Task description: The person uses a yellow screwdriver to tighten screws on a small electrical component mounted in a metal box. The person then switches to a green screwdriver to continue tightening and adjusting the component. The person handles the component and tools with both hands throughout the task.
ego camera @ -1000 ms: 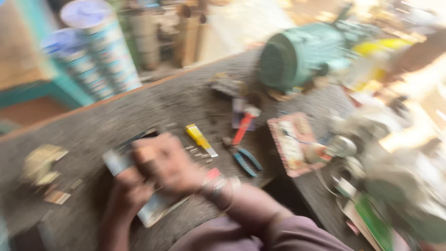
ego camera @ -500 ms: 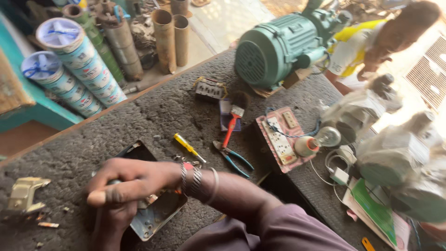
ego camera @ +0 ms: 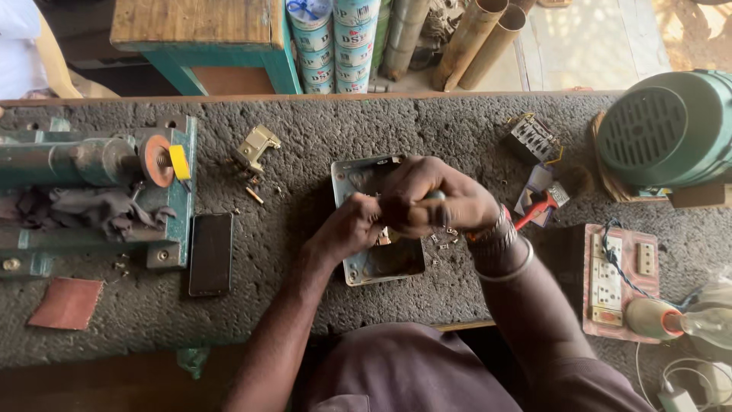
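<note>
Both hands meet over a shallow rectangular metal plate [ego camera: 370,263] that lies flat near the middle of the rough grey tabletop [ego camera: 457,137]. Its long axis runs away from the person, tilted slightly, with the far end pointing toward the tabletop's back edge.

The right hand [ego camera: 427,202] is curled into a fist around a tool handle [ego camera: 435,196], of which only a sliver shows; where the tool points cannot be told. The left hand [ego camera: 351,229] has its fingers closed on a small part at the plate's middle, touching the right hand.

Small screws [ego camera: 442,240] lie scattered just right of the plate. A dark phone [ego camera: 210,253] lies well to the left, beside a green machine [ego camera: 91,191]. Red-handled pliers [ego camera: 537,207] rest to the right, near a green motor [ego camera: 671,126].
</note>
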